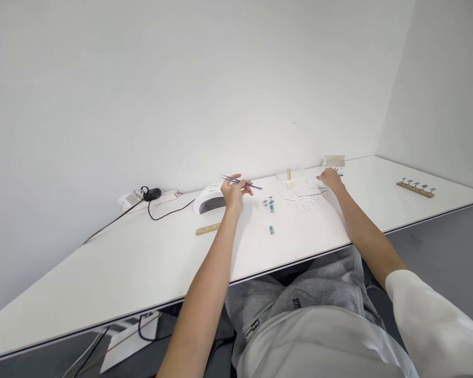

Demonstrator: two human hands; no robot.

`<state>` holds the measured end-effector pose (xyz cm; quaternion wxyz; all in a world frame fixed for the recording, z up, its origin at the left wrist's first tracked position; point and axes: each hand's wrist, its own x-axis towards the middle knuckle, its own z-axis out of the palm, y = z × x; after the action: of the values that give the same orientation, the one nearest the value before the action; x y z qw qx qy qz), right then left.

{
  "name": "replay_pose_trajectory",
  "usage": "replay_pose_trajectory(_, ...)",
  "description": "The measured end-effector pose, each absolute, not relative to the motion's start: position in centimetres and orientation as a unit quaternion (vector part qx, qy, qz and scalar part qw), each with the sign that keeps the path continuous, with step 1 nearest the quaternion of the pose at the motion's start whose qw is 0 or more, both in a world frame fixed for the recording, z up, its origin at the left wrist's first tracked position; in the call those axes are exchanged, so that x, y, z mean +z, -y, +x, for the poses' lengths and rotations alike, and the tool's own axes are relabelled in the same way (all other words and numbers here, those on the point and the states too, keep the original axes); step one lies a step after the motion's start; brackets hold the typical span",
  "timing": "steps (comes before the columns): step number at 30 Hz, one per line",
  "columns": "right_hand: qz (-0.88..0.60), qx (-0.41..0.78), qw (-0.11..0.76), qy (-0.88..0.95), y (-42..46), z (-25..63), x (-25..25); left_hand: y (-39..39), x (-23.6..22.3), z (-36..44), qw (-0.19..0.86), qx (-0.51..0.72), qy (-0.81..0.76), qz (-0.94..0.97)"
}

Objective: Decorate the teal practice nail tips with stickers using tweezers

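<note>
- The left hand [234, 193] is raised over the counter [142, 268], fingers closed around a slim blue-purple tool [254, 186] that sticks out on both sides of the grip.
- The right hand [331, 179], well apart from the left, reaches toward the back edge, near an open box [334, 160] and beside patterned sheets [306, 203]; whether its fingers are clamped on anything, I cannot tell.
- Between the hands stand a few small teal pieces [271, 208] in a loose cluster; a single teal piece [271, 230] sits nearer the dark-lined front edge, with white surface between it and that edge.
- A gold-capped bottle [289, 184] is just in front of a clear tray [279, 174] by the wall.
- A white arched device [203, 201] and a wooden strip [207, 229] lie beside the left arm; past them, broad white surface runs left.
- A cord joins a black adapter [152, 194] at the back edge.
- Far right, a wooden rack [415, 190] carries small round-topped stands, with white surface between it and the right arm.
</note>
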<state>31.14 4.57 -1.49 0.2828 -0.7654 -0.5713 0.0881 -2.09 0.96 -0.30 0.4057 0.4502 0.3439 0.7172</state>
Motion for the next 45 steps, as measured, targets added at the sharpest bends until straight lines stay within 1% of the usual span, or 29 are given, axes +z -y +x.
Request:
replay_pose_trajectory(3, -0.791, 0.124, 0.214, 0.56, -4.0, 29.5, -1.6, -1.0, -0.4, -2.2, 0.406, 0.717, -0.342, 0.452)
replay_pose_trajectory(6, -0.792, 0.116, 0.145, 0.582, -3.4, 28.3, -1.8, -1.1, -0.4, -2.2, 0.406, 0.717, -0.341, 0.452)
replay_pose_trajectory(9, -0.792, 0.088, 0.108, 0.594, -3.1, 27.8, -2.0, -1.1, -0.3, -2.1, 0.407, 0.716, -0.345, 0.45)
replay_pose_trajectory(11, -0.789, 0.097, 0.104, 0.598, -3.0, 27.7, -2.0, -1.0, -0.3, -2.0, 0.407, 0.716, -0.347, 0.448)
replay_pose_trajectory(13, -0.782, 0.115, 0.121, 0.601, -3.1, 27.8, -1.9, -0.9, -0.2, -2.0, 0.406, 0.718, -0.346, 0.447)
replay_pose_trajectory(19, -0.75, 0.195, 0.229, 0.59, -3.3, 28.7, -1.0, -1.0, -0.2, -2.1, 0.41, 0.714, -0.351, 0.446)
replay_pose_trajectory(22, -0.713, 0.232, 0.265, 0.606, -3.3, 29.3, -0.4, -1.0, -0.1, -2.0, 0.407, 0.713, -0.361, 0.443)
replay_pose_trajectory(26, -0.645, 0.251, 0.301, 0.656, -3.3, 29.9, 0.0, -0.9, 0.0, -2.0, 0.405, 0.712, -0.366, 0.442)
replay_pose_trajectory(31, -0.587, 0.272, 0.373, 0.665, -3.1, 29.8, 0.1, -1.0, -0.2, -2.0, 0.406, 0.711, -0.37, 0.44)
replay_pose_trajectory(37, -0.506, 0.292, 0.43, 0.688, -1.3, 28.6, 1.4, -1.3, -0.4, -1.9, 0.372, 0.732, -0.363, 0.441)
replay_pose_trajectory(39, -0.498, 0.292, 0.439, 0.689, -0.7, 27.7, 1.7, -1.2, -0.4, -1.7, 0.392, 0.714, -0.348, 0.464)
replay_pose_trajectory(43, -0.485, 0.299, 0.45, 0.688, 0.1, 24.8, 1.6, -0.4, -0.3, -1.1, 0.474, 0.627, -0.324, 0.526)
replay_pose_trajectory(45, -0.454, 0.318, 0.458, 0.695, 0.1, 23.2, 1.2, 0.1, -0.2, -0.7, 0.483, 0.596, -0.336, 0.546)
